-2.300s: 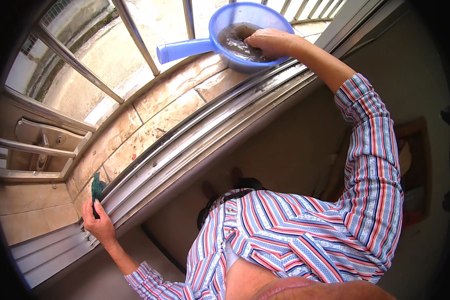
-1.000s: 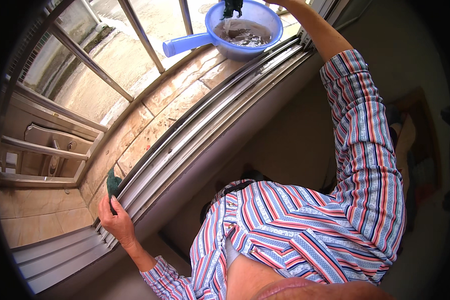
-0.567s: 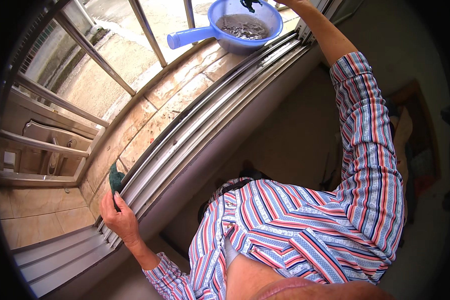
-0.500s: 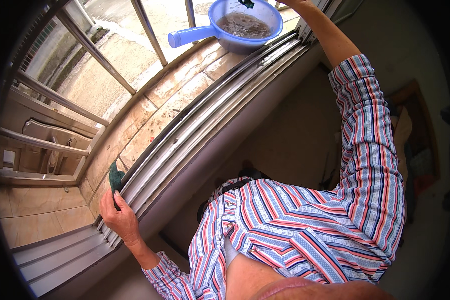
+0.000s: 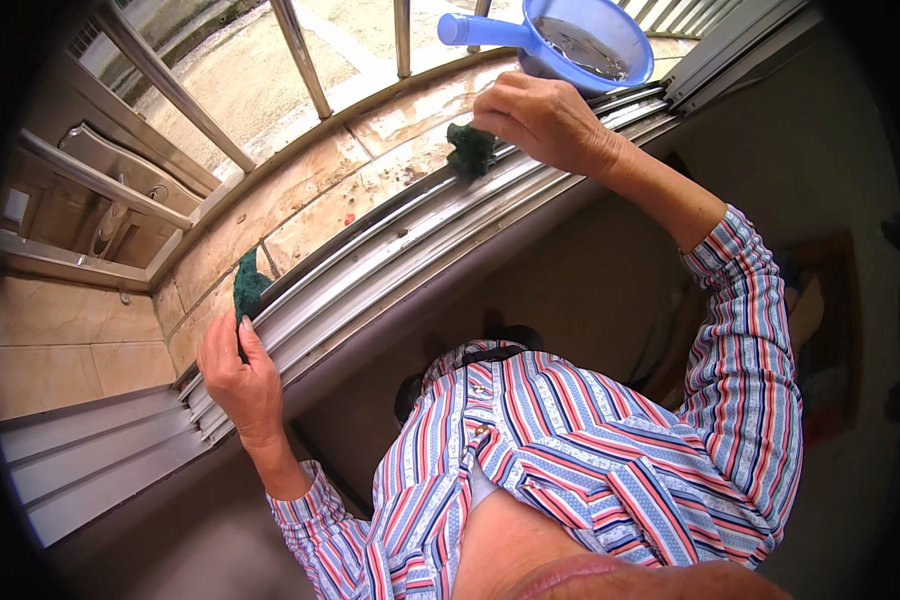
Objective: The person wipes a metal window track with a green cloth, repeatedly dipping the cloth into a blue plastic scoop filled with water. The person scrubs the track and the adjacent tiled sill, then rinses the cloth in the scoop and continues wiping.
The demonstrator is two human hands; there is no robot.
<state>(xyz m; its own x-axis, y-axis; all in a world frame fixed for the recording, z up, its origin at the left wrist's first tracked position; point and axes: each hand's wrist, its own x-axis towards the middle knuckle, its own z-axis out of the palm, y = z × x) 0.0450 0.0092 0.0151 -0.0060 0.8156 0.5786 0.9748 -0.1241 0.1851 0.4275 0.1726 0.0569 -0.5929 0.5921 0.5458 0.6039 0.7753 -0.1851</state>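
Note:
My left hand (image 5: 242,372) pinches a dark green scouring pad (image 5: 251,287) at the lower left end of the metal window track (image 5: 370,268). The pad sticks up over the tiled sill beside the track's outer edge. My right hand (image 5: 548,122) is closed on a second dark green scrap of scouring pad (image 5: 470,152), slightly blurred, above the track farther right. Just beyond the right hand stands a blue long-handled dipper (image 5: 638,50) with murky water in it, its handle pointing left.
Tan sill tiles (image 5: 305,222) carry dirt specks and a small red bit. Upright metal bars (image 5: 303,58) fence the sill's outer side. A sliding window frame (image 5: 735,55) stands at the track's far right. Left lies a metal door panel (image 5: 120,190).
My right hand has come down and left from beside the dipper to above the track, with the green pad in it. My left hand keeps its pad near the track's left end. The view has shifted.

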